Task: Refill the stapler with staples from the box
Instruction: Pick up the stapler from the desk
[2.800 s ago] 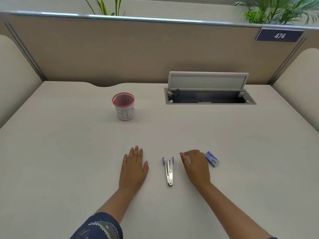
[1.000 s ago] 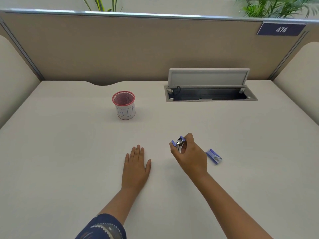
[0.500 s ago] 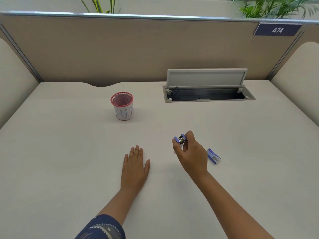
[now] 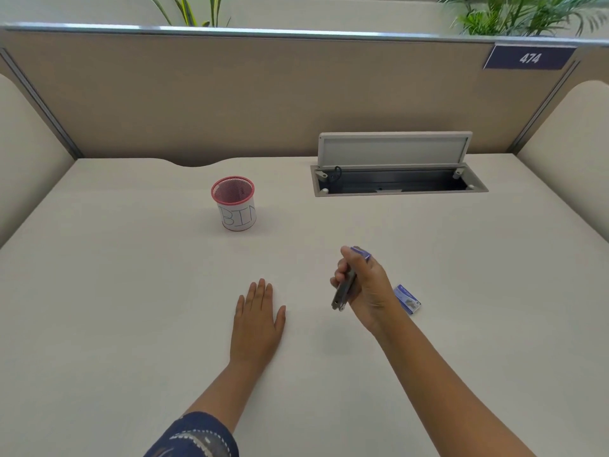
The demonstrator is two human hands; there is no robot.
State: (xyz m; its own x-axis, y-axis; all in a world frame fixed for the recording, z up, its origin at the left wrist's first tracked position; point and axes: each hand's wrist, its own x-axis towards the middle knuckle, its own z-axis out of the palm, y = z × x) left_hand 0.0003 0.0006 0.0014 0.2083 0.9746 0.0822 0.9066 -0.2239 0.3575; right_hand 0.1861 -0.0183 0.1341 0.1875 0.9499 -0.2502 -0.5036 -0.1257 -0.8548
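The stapler point(image 4: 344, 288) is held clear of the desk point(image 4: 131, 291) in the right hand point(image 4: 365, 288), the fingers closed around its metal body with the purple end just above the knuckles and the metal end pointing down toward the wrist. The left hand point(image 4: 258, 321) is laid flat on the desk, palm down and fingers spread only slightly, well apart from the right hand and holding nothing.

The task is judged to be at its beginning. The stapler has been taken in hand, but whether it has been opened cannot be told from this angle. The box point(image 4: 408, 298) of staples lies closed on the desk just beyond the right hand, on its outer side — no staples are seen outside it. Still to be done, it appears: the box opened, a strip taken out, the strip seated in the stapler, and the stapler shut.

Some writing can be read. Far ahead of the left hand a red mesh cup point(image 4: 234, 202) carries a white label with "BIN" — hand-lettered. High on the partition beyond the right hand a dark plate point(image 4: 529, 57) is marked "474". The print on the box is too small to be read.
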